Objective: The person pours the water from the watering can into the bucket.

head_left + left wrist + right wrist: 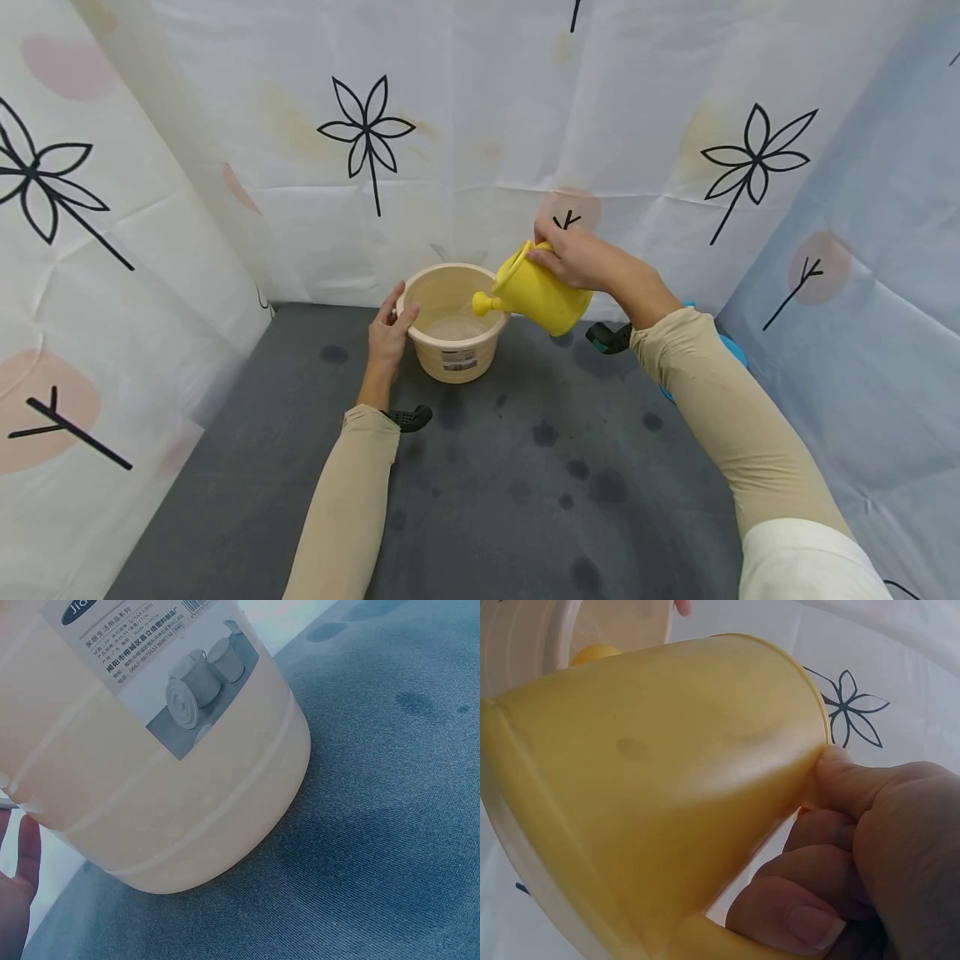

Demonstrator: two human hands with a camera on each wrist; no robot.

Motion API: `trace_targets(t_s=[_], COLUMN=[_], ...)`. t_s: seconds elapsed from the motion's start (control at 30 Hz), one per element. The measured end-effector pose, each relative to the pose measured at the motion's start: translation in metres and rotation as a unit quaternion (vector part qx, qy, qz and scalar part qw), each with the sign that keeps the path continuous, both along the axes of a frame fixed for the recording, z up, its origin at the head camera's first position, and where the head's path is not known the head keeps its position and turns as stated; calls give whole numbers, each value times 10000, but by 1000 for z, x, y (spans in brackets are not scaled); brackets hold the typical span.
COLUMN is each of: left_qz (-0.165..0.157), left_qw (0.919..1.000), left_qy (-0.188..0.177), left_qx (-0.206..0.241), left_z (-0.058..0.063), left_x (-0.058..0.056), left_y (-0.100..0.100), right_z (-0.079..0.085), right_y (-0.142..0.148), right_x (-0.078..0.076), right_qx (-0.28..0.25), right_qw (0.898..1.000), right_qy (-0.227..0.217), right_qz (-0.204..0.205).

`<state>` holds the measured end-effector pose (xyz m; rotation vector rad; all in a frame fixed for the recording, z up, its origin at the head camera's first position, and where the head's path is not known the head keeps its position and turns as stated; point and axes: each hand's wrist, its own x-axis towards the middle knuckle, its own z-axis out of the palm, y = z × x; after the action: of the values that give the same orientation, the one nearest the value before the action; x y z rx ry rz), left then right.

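Note:
A cream plastic bucket [454, 342] stands upright on the grey table, with a printed label [187, 675] on its near side. My left hand [387, 337] grips its left rim, the thumb at the rim and the fingers round the outer side. My right hand [576, 257] holds a yellow watering can [546, 293] by its handle, seen close up in the right wrist view with fingers curled round the handle and thumb by the can's rim. The can is tilted left, and its round spout head [482, 303] sits over the bucket's opening.
The grey tabletop [480, 517] bears several dark wet-looking spots. Partly hidden behind my right forearm is a blue object [733, 350]. White cloth walls [487, 100] with flower drawings enclose the back and both sides, close behind the bucket.

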<state>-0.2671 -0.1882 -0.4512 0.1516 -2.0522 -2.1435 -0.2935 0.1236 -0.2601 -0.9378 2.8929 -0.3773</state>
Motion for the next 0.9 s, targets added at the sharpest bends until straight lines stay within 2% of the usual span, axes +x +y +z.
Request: trace_targets(t_s=[0.9], left_qz=[-7], left_qw=[9999], left_qy=[105], left_qx=[55], left_z=[-2], left_x=[-1], left_y=[0], right_z=[2], right_y=[-3], right_x=[0], right_qx=[107], right_qw=[9999], right_qy=[-72], right_qz=[-89])
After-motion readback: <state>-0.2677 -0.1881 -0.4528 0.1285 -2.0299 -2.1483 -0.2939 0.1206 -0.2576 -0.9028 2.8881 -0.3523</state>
